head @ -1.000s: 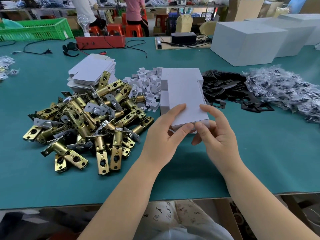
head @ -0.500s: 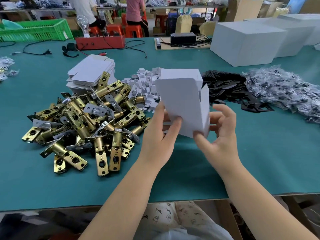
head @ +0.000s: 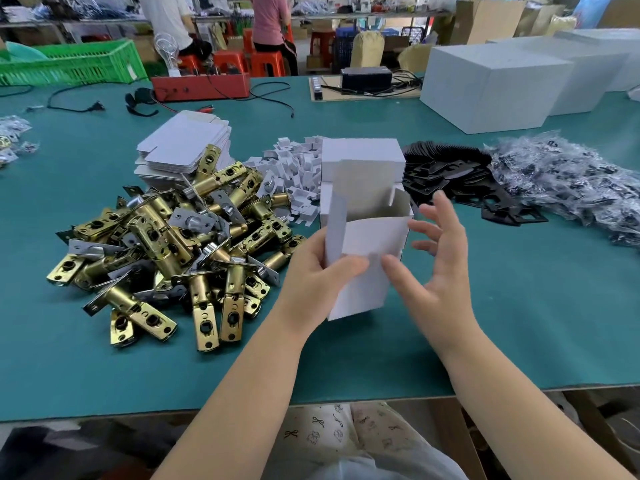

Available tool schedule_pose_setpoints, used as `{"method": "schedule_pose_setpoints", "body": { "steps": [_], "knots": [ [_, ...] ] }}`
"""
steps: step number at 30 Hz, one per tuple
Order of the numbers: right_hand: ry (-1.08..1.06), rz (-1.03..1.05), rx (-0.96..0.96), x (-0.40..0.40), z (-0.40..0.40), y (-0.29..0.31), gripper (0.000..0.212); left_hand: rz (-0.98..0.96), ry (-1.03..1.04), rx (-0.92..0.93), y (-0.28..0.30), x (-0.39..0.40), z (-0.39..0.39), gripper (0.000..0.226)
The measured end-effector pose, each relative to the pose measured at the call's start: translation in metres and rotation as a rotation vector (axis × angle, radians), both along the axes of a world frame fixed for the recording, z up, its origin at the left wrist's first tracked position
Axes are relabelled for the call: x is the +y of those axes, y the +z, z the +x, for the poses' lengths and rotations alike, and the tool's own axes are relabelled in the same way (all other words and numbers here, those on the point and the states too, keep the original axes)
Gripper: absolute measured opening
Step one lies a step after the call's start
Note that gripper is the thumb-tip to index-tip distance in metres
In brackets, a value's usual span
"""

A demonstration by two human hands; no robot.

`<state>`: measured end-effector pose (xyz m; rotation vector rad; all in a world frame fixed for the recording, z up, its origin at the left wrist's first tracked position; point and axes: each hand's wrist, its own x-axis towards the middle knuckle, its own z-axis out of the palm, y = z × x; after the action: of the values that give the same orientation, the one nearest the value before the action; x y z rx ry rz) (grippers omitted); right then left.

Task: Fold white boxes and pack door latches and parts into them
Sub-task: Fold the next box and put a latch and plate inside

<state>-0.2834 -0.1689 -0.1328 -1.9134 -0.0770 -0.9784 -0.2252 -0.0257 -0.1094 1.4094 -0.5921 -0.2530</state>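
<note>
A small white box stands upright above the green table, its top open and its lid flap raised. My left hand grips its left side, thumb across the front. My right hand is beside the box's right side with fingers spread, the thumb touching the front face. A heap of brass door latches lies to the left. Behind them sits a stack of flat white box blanks. Small white card inserts are piled behind the box. Black plates and bagged parts lie to the right.
Large white cartons stand at the back right. A red case, cables and a black device lie along the far edge, with a green crate at back left. The table's front edge is close to me.
The flat box lay pressed under both hands; it has been lifted, turned upright and opened into a tube. My right hand has let go and spread its fingers.
</note>
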Motion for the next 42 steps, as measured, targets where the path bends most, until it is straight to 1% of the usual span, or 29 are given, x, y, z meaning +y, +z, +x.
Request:
{"method": "schedule_pose_setpoints", "body": {
  "steps": [1,2,4,5,7,9,12,14,17,19,20,22,23,24,26,28,30,32,33,35,38,40,42],
  "knots": [
    [0.044,0.065,0.026,-0.001,0.000,0.000,0.073,0.022,-0.015,-0.007,0.001,0.000,-0.001,0.031],
    [0.075,0.087,0.036,-0.001,-0.001,0.000,0.074,0.055,-0.025,-0.040,0.002,0.000,-0.002,0.038],
    [0.064,0.008,0.015,-0.001,0.000,-0.002,0.072,0.101,-0.030,-0.107,0.002,-0.002,-0.002,0.051],
    [0.045,-0.035,-0.004,0.000,0.001,-0.003,0.068,0.078,-0.029,-0.108,0.002,-0.003,-0.002,0.054],
    [0.003,-0.114,-0.044,-0.001,0.003,-0.003,0.058,-0.016,-0.026,-0.083,0.000,-0.002,0.000,0.051],
    [-0.029,-0.159,-0.062,0.000,0.004,-0.003,0.061,-0.084,-0.017,-0.041,0.000,-0.002,0.002,0.045],
    [-0.035,-0.202,-0.067,0.004,0.004,-0.003,0.060,-0.132,0.061,0.041,0.000,-0.002,0.006,0.024],
    [-0.038,-0.194,-0.059,0.006,0.005,-0.002,0.061,-0.143,0.120,0.083,-0.001,-0.002,0.010,0.024],
    [-0.073,-0.143,-0.059,0.007,0.004,0.001,0.057,-0.118,0.131,0.101,-0.001,-0.002,0.009,0.035],
    [-0.111,-0.108,-0.074,0.006,0.003,0.002,0.045,-0.104,0.138,0.123,-0.002,-0.002,0.008,0.039],
    [-0.133,-0.085,-0.071,0.005,0.002,0.003,0.039,-0.095,0.158,0.143,-0.001,-0.002,0.007,0.045],
    [-0.171,-0.043,-0.045,0.004,0.001,0.003,0.034,-0.084,0.206,0.238,-0.001,-0.003,0.007,0.074],
    [-0.180,-0.035,-0.032,0.003,0.000,0.003,0.034,-0.097,0.203,0.285,-0.001,-0.002,0.008,0.084],
    [-0.181,-0.033,-0.021,0.003,-0.001,0.003,0.034,-0.124,0.181,0.313,-0.002,-0.001,0.008,0.078],
    [-0.171,-0.032,0.003,0.004,-0.001,0.004,0.037,-0.170,0.129,0.346,-0.003,-0.001,0.013,0.048],
    [-0.136,-0.021,0.035,0.006,-0.001,0.005,0.042,-0.212,0.067,0.328,-0.003,-0.002,0.018,0.042],
    [-0.078,-0.027,0.088,0.007,-0.001,0.004,0.048,-0.293,0.083,0.338,-0.002,-0.002,0.020,0.035],
    [-0.023,-0.050,0.154,0.007,-0.002,0.002,0.052,-0.277,0.137,0.233,-0.001,-0.004,0.016,0.035],
    [-0.001,-0.046,0.179,0.008,-0.001,0.000,0.052,-0.218,0.184,0.142,0.000,-0.005,0.013,0.037],
    [0.020,-0.023,0.202,0.009,0.000,-0.003,0.046,-0.111,0.265,-0.043,0.000,-0.006,0.007,0.038],
    [0.009,-0.019,0.123,0.012,0.001,-0.003,0.041,-0.030,0.356,-0.309,-0.004,-0.005,0.003,0.042],
    [0.023,-0.026,0.037,0.011,0.002,-0.003,0.043,-0.016,0.356,-0.420,-0.008,-0.004,0.004,0.040],
    [0.041,-0.092,0.000,0.009,0.001,-0.004,0.048,-0.016,0.345,-0.484,-0.011,-0.004,0.006,0.039]
  ]
}}
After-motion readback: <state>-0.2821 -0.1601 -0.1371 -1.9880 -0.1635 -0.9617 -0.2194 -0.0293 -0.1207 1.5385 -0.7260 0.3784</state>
